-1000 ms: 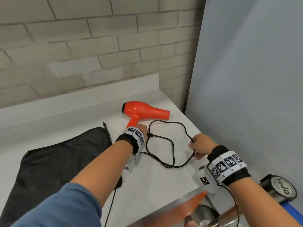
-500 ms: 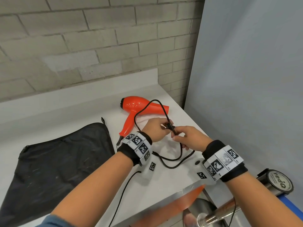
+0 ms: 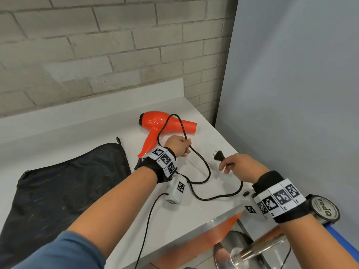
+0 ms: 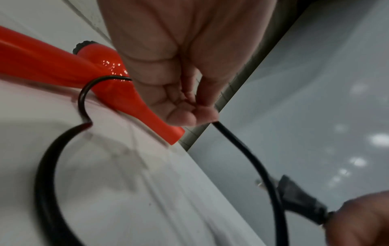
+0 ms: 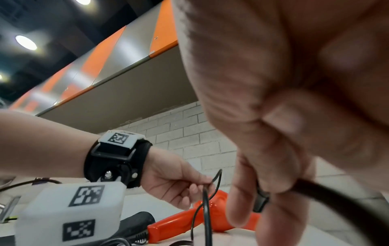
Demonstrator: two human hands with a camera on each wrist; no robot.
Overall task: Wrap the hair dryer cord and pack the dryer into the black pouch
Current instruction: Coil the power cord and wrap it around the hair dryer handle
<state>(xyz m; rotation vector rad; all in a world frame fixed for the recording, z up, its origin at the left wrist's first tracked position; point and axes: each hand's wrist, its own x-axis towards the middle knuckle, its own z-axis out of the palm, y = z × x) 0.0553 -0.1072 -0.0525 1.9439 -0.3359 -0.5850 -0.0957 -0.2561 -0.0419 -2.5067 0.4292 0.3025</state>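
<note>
An orange hair dryer [image 3: 155,122] lies on the white counter [image 3: 97,129] near the back wall, its handle pointing toward me. Its black cord [image 3: 206,166] loops up over the dryer body and trails across the counter. My left hand [image 3: 179,147] pinches the cord just in front of the dryer, seen too in the left wrist view [image 4: 189,106]. My right hand [image 3: 236,165] grips the cord right behind the black plug [image 3: 219,154], lifted off the counter. The black pouch [image 3: 64,183] lies flat at the left.
A brick wall stands behind the counter and a grey panel [image 3: 291,94] closes its right side. A metal stool [image 3: 242,249] and a tape roll [image 3: 322,209] sit below the counter's front right edge. White camera boxes hang under both wrists.
My hands were together at the plug; now they have drawn apart. The right hand pulled the plug rightward, the left stayed by the dryer with the cord loop raised.
</note>
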